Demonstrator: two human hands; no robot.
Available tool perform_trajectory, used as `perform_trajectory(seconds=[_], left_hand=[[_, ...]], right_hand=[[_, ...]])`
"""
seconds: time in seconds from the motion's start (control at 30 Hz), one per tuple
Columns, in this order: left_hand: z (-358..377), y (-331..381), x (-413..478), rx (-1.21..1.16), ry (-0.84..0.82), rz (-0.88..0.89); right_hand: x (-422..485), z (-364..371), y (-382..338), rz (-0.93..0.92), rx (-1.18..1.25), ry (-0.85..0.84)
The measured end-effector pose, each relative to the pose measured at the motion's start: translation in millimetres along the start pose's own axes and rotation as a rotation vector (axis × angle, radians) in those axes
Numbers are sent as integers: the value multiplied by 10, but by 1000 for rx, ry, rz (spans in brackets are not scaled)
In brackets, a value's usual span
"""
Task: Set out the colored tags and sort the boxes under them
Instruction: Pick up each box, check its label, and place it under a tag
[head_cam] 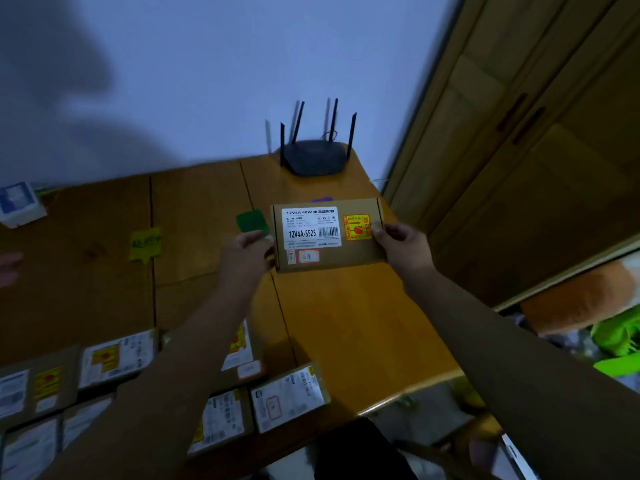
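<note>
Now, fingers (265,239) of the left hand (247,252) curled on the left end of a cardboard box (329,233), right hand (398,242) pinching its right end, at centre frame. Just left, a green tag (252,221); purple tag (322,199) behind the box; yellow tag (145,243) farther left. More boxes (117,358) on the surface (363,323), lower left.

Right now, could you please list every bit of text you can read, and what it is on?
"12V4A 48W 电源适配器": top of the white label on the held box.
"12V4A-5525": same label, left of the barcode.
Orange sticker, yellow tag, other boxes, small print: too blurred to read.
</note>
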State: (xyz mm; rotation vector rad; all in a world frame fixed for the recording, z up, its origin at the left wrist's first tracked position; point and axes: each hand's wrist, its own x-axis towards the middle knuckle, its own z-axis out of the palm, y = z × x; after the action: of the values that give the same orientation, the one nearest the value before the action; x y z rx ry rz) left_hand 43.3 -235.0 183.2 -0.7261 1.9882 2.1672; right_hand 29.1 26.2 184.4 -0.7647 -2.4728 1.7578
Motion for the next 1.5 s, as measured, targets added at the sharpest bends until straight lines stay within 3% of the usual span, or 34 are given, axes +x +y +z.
perform_trajectory(seconds=[0.23,0.4,0.87,1.0,1.07,1.17,1.27,1.4,1.5], left_hand=[[1284,-657,639,84,-144,-139],[1887,-971,1051,143,-241,-227],[2146,-1277,1810,41,-76,-387],[2043,-1222,1711,-9,-37,-338],[1924,-1152,1613,-34,-24,-311],[1619,-974,1392,-73,-62,-288],[1209,-794,1040,-51,-108,-244],[547,-692,453,25,-130,-136],[22,-706,48,34,-113,-110]], right_hand=[[1306,-320,660,142,-209,79],[2069,-450,1108,254,-181,110],[2864,-115,1446,343,-79,18],[2608,-72,1342,135,-335,96],[2392,19,1218,7,-336,124],[1957,275,955,-92,-200,6],[1334,612,702,-50,-35,-282],[345,991,508,-35,-24,-561],[-292,1152,474,-36,-21,-649]])
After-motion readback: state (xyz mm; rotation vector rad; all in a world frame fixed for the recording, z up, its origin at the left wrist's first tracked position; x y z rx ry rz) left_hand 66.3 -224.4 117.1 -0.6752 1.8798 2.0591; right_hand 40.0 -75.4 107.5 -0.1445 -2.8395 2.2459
